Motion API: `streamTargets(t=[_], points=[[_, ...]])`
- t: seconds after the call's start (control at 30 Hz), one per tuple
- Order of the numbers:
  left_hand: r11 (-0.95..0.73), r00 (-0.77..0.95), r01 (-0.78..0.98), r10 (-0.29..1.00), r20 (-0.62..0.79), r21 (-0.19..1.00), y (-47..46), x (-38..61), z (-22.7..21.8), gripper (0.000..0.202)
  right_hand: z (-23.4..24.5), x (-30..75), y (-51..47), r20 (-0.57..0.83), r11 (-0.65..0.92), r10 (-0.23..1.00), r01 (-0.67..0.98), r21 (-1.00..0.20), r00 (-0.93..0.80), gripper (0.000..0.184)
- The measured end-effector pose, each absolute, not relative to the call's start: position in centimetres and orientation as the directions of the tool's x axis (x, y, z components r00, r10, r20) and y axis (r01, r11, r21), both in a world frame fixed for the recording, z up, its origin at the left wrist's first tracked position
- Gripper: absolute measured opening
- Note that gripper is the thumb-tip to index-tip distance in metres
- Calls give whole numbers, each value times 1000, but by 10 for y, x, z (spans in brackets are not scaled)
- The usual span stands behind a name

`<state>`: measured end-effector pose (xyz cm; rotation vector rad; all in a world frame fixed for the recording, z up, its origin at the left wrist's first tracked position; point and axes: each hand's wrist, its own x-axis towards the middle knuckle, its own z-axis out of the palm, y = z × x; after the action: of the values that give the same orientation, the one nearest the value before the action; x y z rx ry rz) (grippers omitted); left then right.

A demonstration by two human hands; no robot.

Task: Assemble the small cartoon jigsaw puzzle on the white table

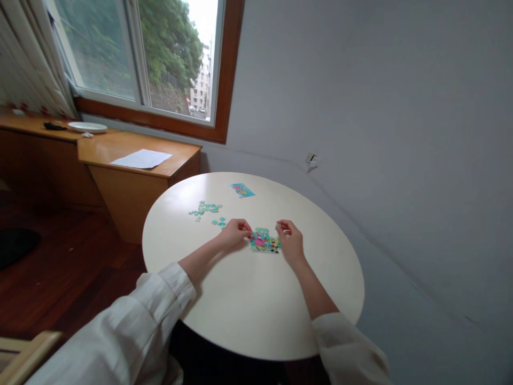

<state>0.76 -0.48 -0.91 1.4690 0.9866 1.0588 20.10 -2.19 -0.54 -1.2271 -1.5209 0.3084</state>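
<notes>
A partly joined jigsaw puzzle with pink and yellow cartoon figures lies flat on the round white table. At its left edge are the closed fingertips of my left hand, pinching the puzzle's border. My right hand is just off the upper right corner, thumb and finger closed on a small pale green jigsaw piece. Several loose jigsaw pieces are spread to the left, and a smaller group lies nearer my left hand, which partly hides it.
Toward the table's far side lies a printed picture card. Beyond, on the left, a wooden desk under the window carries a white paper sheet and a white plate. A wall with a socket borders the right.
</notes>
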Motion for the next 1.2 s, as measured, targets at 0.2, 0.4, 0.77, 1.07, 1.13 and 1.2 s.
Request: streamTargets(t=[0.2, 0.4, 0.77, 1.07, 1.13, 1.2], points=[[-226, 256, 154, 950, 182, 962, -3, 7, -12, 3, -8, 225, -10, 452, 366, 831, 293, -883, 325, 25], [-262, 235, 247, 950, 205, 933, -3, 4, -10, 4, -12, 218, -11, 442, 354, 863, 331, -875, 244, 25], [-296, 237, 353, 946, 222, 888, -2, 2, -12, 7, -17, 226, -7, 412, 321, 885, 358, -877, 216, 33], [-310, 257, 396, 941, 220, 864, -4, 1, -8, 10, -19, 226, -6, 375, 290, 905, 353, -890, 201, 38], [-314, 260, 400, 940, 222, 861, -4, 1, -9, 10, -19, 227, -6, 368, 282, 908, 359, -890, 199, 40], [-317, 262, 402, 939, 224, 859, -3, 0, -10, 10, -20, 228, -5, 362, 277, 912, 364, -889, 192, 41]])
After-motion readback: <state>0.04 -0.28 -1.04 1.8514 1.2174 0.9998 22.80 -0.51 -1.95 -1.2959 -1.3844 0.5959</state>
